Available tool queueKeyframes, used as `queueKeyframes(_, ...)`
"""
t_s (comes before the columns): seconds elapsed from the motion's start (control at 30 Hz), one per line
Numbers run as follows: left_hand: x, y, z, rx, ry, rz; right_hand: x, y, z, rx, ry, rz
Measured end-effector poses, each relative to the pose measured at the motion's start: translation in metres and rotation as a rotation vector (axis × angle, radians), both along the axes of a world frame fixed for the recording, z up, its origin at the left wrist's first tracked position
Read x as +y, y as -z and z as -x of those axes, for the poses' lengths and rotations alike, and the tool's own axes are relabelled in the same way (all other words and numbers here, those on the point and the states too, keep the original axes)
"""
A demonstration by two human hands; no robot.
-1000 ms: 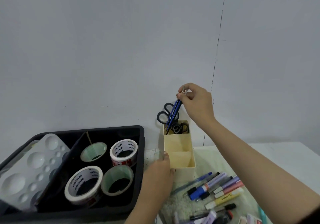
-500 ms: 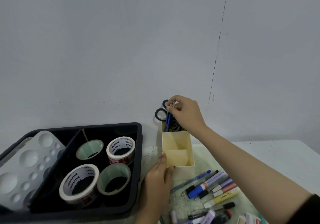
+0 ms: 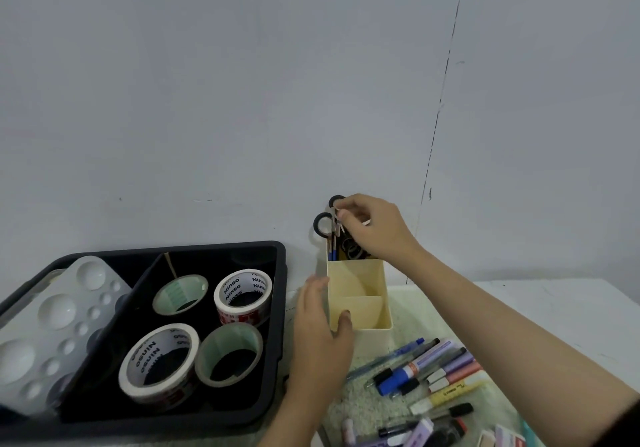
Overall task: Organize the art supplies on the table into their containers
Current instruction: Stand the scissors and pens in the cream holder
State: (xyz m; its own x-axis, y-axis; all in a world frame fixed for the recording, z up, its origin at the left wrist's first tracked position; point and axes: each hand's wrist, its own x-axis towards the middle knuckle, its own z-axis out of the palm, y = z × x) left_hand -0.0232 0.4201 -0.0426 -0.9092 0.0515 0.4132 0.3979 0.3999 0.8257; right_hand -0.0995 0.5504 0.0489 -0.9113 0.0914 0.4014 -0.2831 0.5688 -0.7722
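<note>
A cream desk organiser (image 3: 360, 299) with three compartments stands against the wall. Its far compartment holds black-handled scissors (image 3: 322, 222) and blue pens (image 3: 333, 252). My right hand (image 3: 372, 227) is over that far compartment and pinches the tops of the blue pens, which stand almost fully inside. My left hand (image 3: 320, 336) grips the organiser's near left corner, thumb on its front rim. The two nearer compartments look empty. Several loose pens and markers (image 3: 424, 370) lie on the table just in front of the organiser.
A black tray (image 3: 280, 308) at the left holds several tape rolls (image 3: 242, 294) and a white paint palette (image 3: 59, 322). More markers and small items (image 3: 426, 427) lie at the bottom right. The white table (image 3: 554, 308) stretches to the right, with the wall right behind.
My right hand has come down with the blue pens, lowering them into the organiser's far compartment. My left hand has closed more firmly on the organiser's near corner.
</note>
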Motion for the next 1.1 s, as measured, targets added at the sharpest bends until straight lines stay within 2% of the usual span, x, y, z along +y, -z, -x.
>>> queueKeyframes(0.07,0.003,-0.016,0.008,0.010,0.008,-0.040,0.009,-0.001,0.004,0.048,0.081,0.006)
queueKeyframes(0.17,0.004,-0.037,0.029,0.048,0.031,-0.061,0.022,0.000,0.015,0.000,0.135,-0.086)
queueKeyframes(0.3,0.008,-0.057,0.069,0.091,0.034,0.040,0.021,-0.002,0.026,-0.085,0.065,-0.170)
queueKeyframes(0.43,0.010,-0.064,0.092,0.123,0.063,0.097,0.014,-0.005,0.031,-0.065,0.081,-0.291)
queueKeyframes(0.63,0.015,-0.062,0.094,0.204,-0.007,0.185,0.024,-0.006,0.026,-0.008,0.091,-0.154)
queueKeyframes(0.83,0.022,-0.048,0.093,0.237,-0.026,0.289,0.039,0.007,0.013,0.031,0.224,0.009)
queueKeyframes(1.0,0.022,-0.041,0.093,0.234,-0.043,0.219,0.051,0.015,0.008,-0.023,0.269,0.131)
queueKeyframes(1.1,0.020,-0.042,0.095,0.212,-0.044,0.220,0.048,0.017,0.006,-0.040,0.295,0.072)
